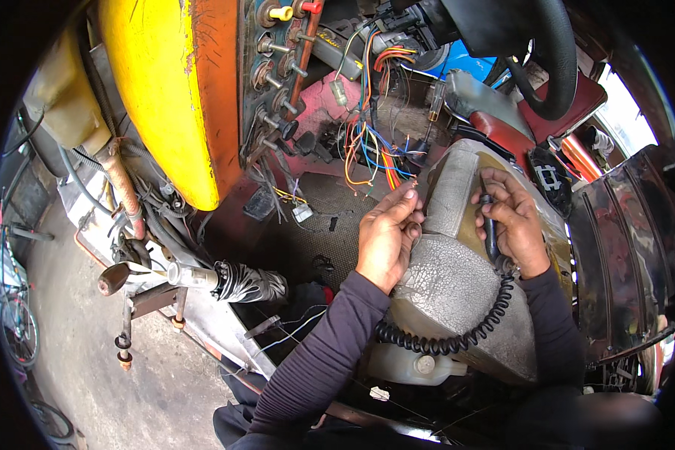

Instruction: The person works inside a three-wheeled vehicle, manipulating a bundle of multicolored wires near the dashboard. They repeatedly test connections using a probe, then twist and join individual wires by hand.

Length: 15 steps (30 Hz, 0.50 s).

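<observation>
My left hand (pixel 388 238) is closed, thumb and fingers pinched on a thin wire with a coppery end (pixel 413 184), just below a bundle of coloured wires (pixel 375 154). My right hand (pixel 514 225) grips a black cylindrical handle (pixel 490 236); a black coiled cord (pixel 457 343) runs from its lower end in a loop toward the left. Both hands are over a cracked grey housing (pixel 454 292), the right one at its right side. What is between my left fingertips is small and partly hidden.
Yellow-orange body panel (pixel 154 97), switch panel (pixel 274 90) and steering wheel (pixel 559 67) surround the upper area. Levers (pixel 131 300) and a silvery-wrapped item (pixel 251 281) stand left, beside concrete floor (pixel 75 322). A plastic jug (pixel 420 371) sits below; dark ribbed panel (pixel 615 255) at right.
</observation>
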Tool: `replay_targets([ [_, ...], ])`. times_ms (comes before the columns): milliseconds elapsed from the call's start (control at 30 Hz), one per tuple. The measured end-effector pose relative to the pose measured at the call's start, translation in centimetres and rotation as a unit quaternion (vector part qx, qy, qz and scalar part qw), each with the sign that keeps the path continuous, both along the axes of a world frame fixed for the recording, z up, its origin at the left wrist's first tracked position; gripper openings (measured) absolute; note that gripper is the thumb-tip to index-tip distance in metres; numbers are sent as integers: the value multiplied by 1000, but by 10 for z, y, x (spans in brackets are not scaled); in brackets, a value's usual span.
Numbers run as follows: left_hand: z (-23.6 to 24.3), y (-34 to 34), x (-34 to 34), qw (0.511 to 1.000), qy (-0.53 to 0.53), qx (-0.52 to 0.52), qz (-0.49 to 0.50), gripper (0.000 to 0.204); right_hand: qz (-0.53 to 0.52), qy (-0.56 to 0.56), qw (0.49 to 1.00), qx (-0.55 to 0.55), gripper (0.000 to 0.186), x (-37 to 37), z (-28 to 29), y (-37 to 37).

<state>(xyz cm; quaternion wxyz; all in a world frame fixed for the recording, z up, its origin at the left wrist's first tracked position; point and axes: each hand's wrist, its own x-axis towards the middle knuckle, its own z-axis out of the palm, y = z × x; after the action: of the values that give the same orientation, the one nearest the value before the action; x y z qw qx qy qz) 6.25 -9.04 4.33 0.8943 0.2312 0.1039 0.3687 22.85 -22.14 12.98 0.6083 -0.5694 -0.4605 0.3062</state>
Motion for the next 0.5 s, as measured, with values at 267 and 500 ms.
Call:
replay_targets([
  [267,2,6,9,1000,-25,-9,-11,26,-2,6,1000,-28,38,-14,-1,4],
  [500,0,9,14,999,-28,-30,-22,27,2,-6,999,-37,39,-16,3,4],
])
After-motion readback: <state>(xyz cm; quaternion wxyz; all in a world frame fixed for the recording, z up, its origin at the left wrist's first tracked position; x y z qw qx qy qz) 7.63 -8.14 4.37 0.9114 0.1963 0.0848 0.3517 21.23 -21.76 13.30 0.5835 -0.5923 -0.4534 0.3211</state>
